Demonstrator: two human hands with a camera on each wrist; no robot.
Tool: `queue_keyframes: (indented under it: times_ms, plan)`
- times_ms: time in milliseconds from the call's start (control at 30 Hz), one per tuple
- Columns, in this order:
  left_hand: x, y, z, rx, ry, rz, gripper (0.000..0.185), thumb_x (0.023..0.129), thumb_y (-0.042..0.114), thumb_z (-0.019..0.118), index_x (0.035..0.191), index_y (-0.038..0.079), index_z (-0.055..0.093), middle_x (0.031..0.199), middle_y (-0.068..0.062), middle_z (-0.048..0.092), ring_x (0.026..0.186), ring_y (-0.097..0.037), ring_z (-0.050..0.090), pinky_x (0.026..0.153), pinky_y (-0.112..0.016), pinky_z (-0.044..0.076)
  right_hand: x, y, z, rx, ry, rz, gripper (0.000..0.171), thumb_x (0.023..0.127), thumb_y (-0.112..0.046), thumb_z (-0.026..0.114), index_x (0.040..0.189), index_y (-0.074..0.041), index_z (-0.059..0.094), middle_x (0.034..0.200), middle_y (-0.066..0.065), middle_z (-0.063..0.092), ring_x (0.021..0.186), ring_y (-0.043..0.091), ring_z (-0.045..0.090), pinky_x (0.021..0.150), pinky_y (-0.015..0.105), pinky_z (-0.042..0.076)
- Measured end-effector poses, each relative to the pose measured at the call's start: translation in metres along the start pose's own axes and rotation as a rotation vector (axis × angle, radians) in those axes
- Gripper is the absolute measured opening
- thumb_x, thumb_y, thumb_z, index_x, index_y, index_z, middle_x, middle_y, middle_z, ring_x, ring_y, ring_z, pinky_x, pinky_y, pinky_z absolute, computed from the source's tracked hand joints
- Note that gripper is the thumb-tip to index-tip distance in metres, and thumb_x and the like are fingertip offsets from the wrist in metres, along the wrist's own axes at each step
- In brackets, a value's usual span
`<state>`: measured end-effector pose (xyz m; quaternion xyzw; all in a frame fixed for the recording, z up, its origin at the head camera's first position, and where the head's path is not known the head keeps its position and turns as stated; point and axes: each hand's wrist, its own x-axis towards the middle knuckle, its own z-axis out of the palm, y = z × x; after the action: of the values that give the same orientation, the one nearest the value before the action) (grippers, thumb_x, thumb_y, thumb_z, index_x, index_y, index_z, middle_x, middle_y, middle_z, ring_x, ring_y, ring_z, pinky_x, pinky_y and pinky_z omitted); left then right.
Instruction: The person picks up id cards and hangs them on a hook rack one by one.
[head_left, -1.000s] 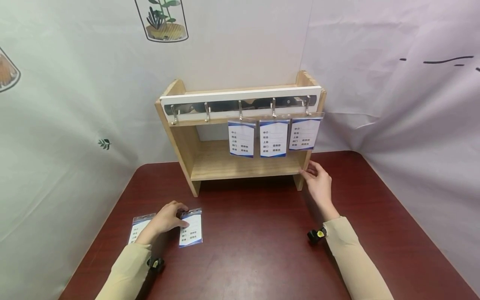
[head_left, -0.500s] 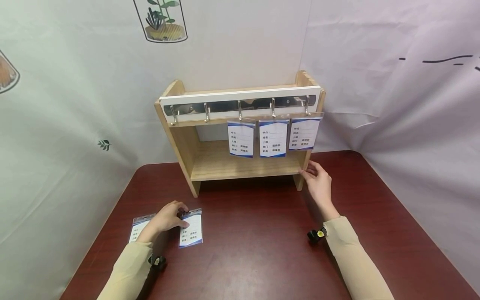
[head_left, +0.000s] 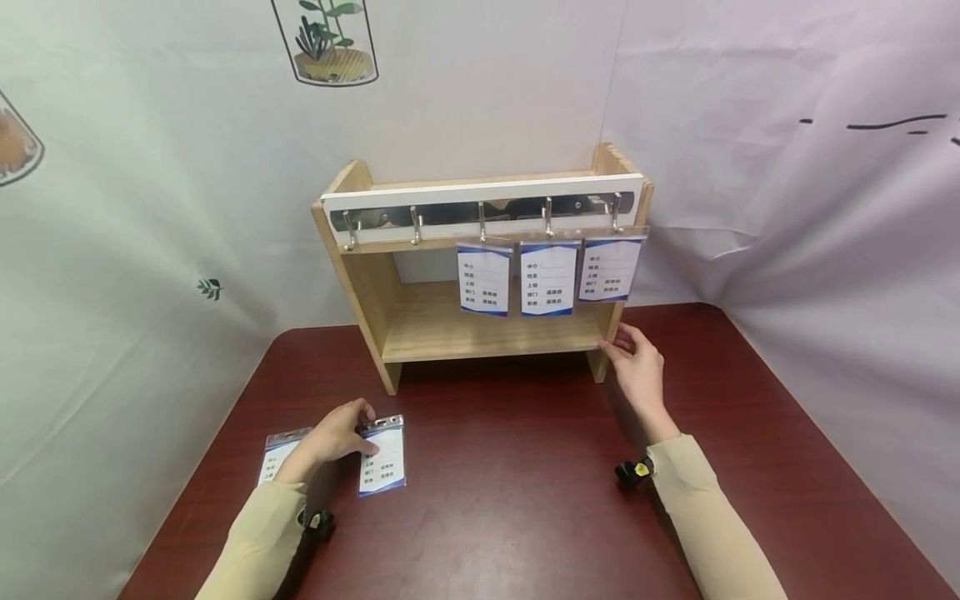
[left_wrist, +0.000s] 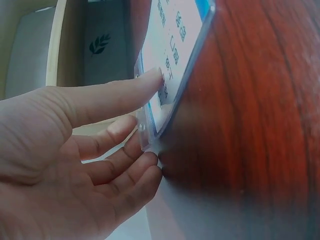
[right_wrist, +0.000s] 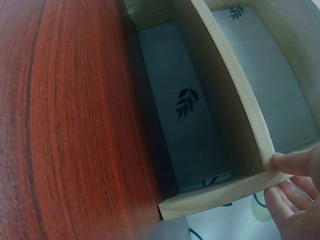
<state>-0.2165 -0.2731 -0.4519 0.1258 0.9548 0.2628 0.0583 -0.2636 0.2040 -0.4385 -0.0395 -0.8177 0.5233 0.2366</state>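
Observation:
My left hand (head_left: pixel 335 433) is at the top edge of an ID badge in a clear plastic sleeve (head_left: pixel 383 467), low on the left of the table. In the left wrist view its thumb lies on the badge's printed face (left_wrist: pixel 172 55), and fingertips curl behind the sleeve's top strip. That end stands slightly off the table. A second badge (head_left: pixel 276 457) lies partly hidden behind the left wrist. Over on the right, my right hand (head_left: pixel 636 367) grips the side panel of a wooden shelf rack (head_left: pixel 495 331), thumb inside and fingers outside, as the right wrist view shows.
A metal hook strip (head_left: pixel 450 213) with several hooks runs along the rack's white front board. Badges hang from the three hooks on the right, including a middle one (head_left: pixel 547 279). Printed white cloth (head_left: pixel 480 92) stands behind the dark red table (head_left: pixel 495 483).
The top edge of the badge under my left hand has risen very slightly. My right hand keeps its hold on the rack, and the hanging badges stay put.

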Motion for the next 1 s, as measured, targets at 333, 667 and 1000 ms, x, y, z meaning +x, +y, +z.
queue_keyframes:
  times_ms: [333,667,1000]
  plan:
    - [0.000,-0.004,0.004,-0.085,0.047,0.004,0.043,0.066,-0.002,0.088,0.093,0.003,0.053,0.082,-0.006,0.055,0.078,-0.020,0.052,0.070,-0.033,0.044,-0.001,0.001,0.000,0.008,0.009,0.007,0.043,0.091,-0.010,0.076,0.129,0.003,0.063,0.117,0.022,0.069,0.107,0.030,0.068,0.077,0.012,0.051]
    - [0.002,-0.002,-0.008,-0.233,0.165,-0.009,0.030,0.080,0.002,0.082,0.098,0.003,0.058,0.087,-0.007,0.061,0.080,-0.018,0.060,0.068,-0.028,0.049,0.000,0.000,0.000,-0.002,0.007,0.006,0.043,0.091,-0.012,0.076,0.131,0.001,0.063,0.118,0.020,0.070,0.107,0.029,0.069,0.082,0.023,0.056]
    - [0.008,0.006,-0.016,-0.283,0.385,0.035,0.015,0.090,0.005,0.076,0.099,0.002,0.065,0.090,-0.009,0.070,0.082,-0.016,0.064,0.071,-0.021,0.050,0.001,0.001,0.001,0.019,0.000,0.032,0.044,0.092,-0.012,0.075,0.132,0.002,0.062,0.120,0.021,0.069,0.109,0.029,0.068,0.088,0.038,0.057]
